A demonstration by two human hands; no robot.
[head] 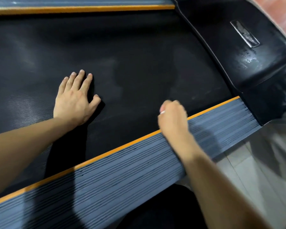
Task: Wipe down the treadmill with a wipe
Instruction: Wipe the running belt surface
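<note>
A person is leaning over a treadmill, its black belt filling most of the view; the left hand is lying flat on the belt, fingers straight and spread; the right hand is blurred, its fingers curling around a small white wipe at the belt's near edge, beside the orange strip and ribbed grey side rail; the hands are sitting apart; a glossy black motor cover is lying to the right.

Head view: single wide-angle camera, looked steeply down from above, close over the treadmill belt near its front corner; edges blurred.
</note>
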